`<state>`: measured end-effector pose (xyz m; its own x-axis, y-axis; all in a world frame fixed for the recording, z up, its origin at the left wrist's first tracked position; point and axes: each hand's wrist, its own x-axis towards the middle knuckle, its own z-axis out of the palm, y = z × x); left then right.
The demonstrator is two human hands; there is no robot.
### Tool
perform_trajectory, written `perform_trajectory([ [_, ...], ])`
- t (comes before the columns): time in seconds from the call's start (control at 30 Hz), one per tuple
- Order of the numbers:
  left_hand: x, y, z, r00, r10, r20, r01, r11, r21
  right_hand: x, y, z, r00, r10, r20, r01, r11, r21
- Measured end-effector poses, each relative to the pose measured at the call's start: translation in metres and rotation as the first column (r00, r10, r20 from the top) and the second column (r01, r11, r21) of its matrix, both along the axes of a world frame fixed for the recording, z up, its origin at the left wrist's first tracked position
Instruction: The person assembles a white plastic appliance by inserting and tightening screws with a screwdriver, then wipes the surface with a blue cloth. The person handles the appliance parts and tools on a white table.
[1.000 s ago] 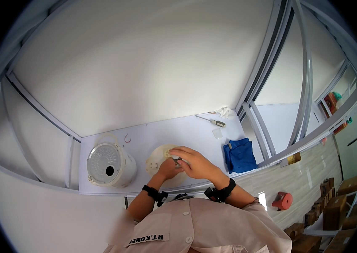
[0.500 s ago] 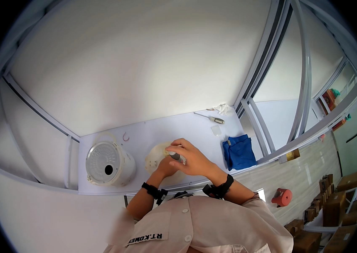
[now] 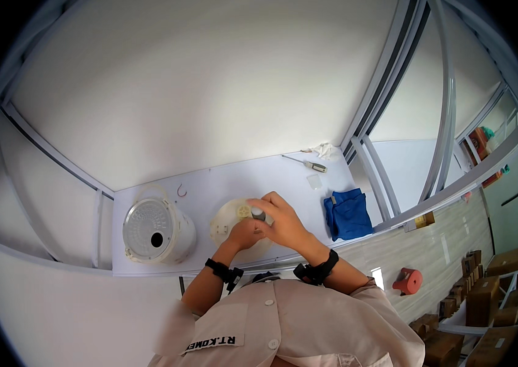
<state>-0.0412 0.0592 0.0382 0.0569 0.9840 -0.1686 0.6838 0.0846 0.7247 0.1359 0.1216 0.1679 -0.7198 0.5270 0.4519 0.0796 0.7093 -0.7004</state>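
A round cream plastic cover (image 3: 225, 221) lies on the white table under my hands, with a yellowish round wheel-like piece (image 3: 244, 211) on its far side. My right hand (image 3: 283, 226) is wrapped around a screwdriver (image 3: 258, 213), whose grey and white handle end points up; its shaft is hidden. Close against it, my left hand (image 3: 247, 235) has its fingers curled beneath the right fingers, over the cover. What the left fingers hold, if anything, is hidden.
A white round appliance body (image 3: 176, 235) with a silver perforated plate stands at left, near a small reddish wire (image 3: 181, 190). At right are another screwdriver (image 3: 314, 166), a small clear bag (image 3: 314, 181), a crumpled white cloth (image 3: 324, 150) and a folded blue cloth (image 3: 347, 214).
My right hand has shifted slightly, and the screwdriver handle now stands more upright. The left hand has moved slightly right, closer under the right fingers. More of the cover and its yellowish piece shows.
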Motion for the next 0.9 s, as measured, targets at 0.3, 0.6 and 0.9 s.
perform_trajectory([
  [0.3, -0.006, 0.0, -0.024, 0.997, 0.016, -0.078, -0.021, 0.998, -0.061, -0.002, -0.002, -0.008, 0.992, 0.108, -0.064, -0.114, 0.988, -0.102],
  [0.6, 0.0, -0.005, -0.013, 0.996, 0.035, -0.087, -0.036, 0.999, -0.016, 0.008, 0.008, 0.002, 0.985, -0.039, -0.167, 0.007, 0.982, -0.188],
  [0.9, -0.001, -0.009, -0.024, 0.986, 0.145, 0.084, -0.152, 0.985, 0.079, 0.02, 0.006, 0.006, 0.967, -0.096, -0.237, 0.052, 0.981, -0.186],
])
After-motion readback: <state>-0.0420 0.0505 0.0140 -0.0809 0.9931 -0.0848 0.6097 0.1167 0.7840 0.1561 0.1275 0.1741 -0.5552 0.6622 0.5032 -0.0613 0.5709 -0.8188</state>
